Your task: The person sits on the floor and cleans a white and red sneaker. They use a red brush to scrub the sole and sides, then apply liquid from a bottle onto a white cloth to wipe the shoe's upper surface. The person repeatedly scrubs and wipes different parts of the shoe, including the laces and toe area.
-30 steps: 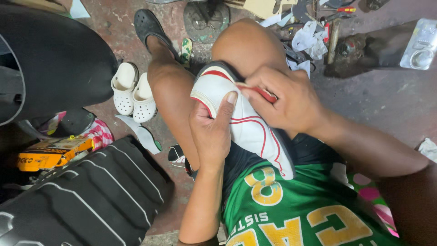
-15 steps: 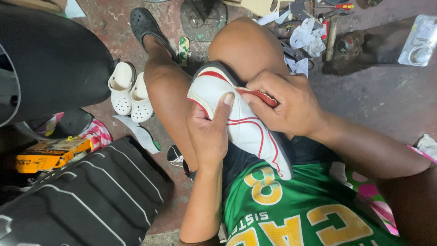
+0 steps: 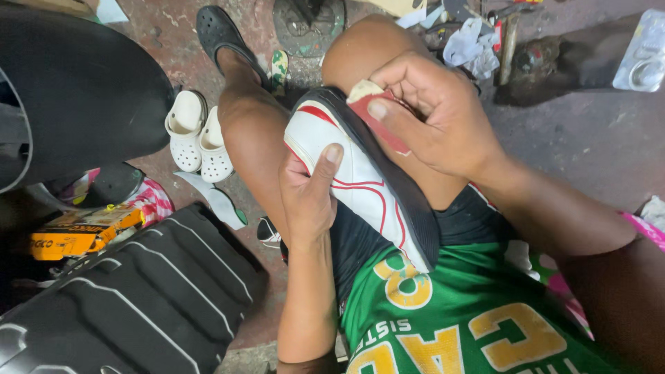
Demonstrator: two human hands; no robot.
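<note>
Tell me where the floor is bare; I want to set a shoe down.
The grey floor on the right, between the right hand and the clear pack, is bare. A smaller patch lies by the black sandal. It is crowded around the tool clutter at the top and the white clogs on the left.

The person wears a green sleeveless basketball jersey (image 3: 478, 318) with yellow white-edged lettering, black shorts (image 3: 360, 235), and a black rubber clog (image 3: 218, 31).

Stained concrete floor (image 3: 589, 138) under me, small white clogs (image 3: 197, 138) by my leg, round metal stand (image 3: 308, 24), clear plastic pack (image 3: 644, 55), crumpled scraps (image 3: 471, 48), yellow box (image 3: 80, 232), black ribbed panel (image 3: 138, 298)
</note>
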